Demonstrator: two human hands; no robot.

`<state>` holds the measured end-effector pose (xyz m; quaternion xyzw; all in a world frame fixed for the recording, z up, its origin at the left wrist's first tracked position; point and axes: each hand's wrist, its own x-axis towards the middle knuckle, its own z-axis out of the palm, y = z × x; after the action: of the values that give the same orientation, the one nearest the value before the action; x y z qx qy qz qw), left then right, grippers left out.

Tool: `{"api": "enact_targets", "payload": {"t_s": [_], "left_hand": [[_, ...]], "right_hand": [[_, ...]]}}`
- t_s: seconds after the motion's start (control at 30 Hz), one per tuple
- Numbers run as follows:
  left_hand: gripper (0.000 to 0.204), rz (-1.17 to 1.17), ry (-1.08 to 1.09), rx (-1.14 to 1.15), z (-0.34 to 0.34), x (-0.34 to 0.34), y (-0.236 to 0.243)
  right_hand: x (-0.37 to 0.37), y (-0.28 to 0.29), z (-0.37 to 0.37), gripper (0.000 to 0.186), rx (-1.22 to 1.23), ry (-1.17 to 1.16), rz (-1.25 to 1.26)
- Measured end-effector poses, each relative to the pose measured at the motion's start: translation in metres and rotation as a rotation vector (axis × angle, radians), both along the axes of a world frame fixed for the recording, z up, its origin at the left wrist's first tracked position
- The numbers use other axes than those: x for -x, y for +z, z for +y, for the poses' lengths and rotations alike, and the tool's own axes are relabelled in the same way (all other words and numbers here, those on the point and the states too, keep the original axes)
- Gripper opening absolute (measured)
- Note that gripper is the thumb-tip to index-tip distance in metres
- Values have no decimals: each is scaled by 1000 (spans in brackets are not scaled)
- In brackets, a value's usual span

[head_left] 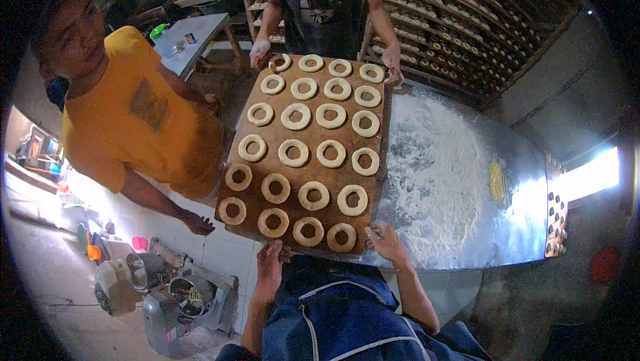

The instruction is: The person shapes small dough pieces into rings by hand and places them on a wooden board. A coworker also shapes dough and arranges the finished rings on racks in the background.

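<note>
A brown wooden board (338,180) spans the middle of the view, bearing rows of pale dough rings (295,116). At its near left corner, my left hand (272,266) grips the edge with curled fingers. My right hand (387,242) is closed on the near right corner, thumb at the edge. Across from me, a person in a dark shirt (325,14) has hands at both far corners of the same board. The undersides of my fingers are hidden beneath the board.
A floury metal table (437,181) lies to the right, with a yellow packet (498,183) on it. At left stands a person in an orange shirt (143,111). Mixing machines (183,301) sit on the floor at lower left. Racks of dough rings (460,28) fill the back right.
</note>
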<state>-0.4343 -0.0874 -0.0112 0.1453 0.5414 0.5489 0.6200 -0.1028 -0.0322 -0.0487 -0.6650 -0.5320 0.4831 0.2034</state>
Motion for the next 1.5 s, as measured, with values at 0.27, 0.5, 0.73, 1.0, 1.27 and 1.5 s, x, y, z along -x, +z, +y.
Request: {"api": "enact_targets", "payload": {"t_s": [0.27,0.5,0.73,1.0,1.27,1.5], "left_hand": [[15,37,-3,5,0,-7,2],[16,40,91,184,7,-10,48],[40,-255,223,-256,-23,2,-1],[72,-268,182,-716,11,-3,140],[53,-735,-152,-1208,120,-31,307],[16,424,-394,-1054,116,-44,234]], "right_hand": [[1,47,15,26,96,39,184],[2,113,36,29,134,263,54],[7,114,18,62,171,160,806],[-22,235,45,62,-270,-103,769],[-92,376,152,49,-609,309,1337],[-42,255,107,34,-463,228,722]]}}
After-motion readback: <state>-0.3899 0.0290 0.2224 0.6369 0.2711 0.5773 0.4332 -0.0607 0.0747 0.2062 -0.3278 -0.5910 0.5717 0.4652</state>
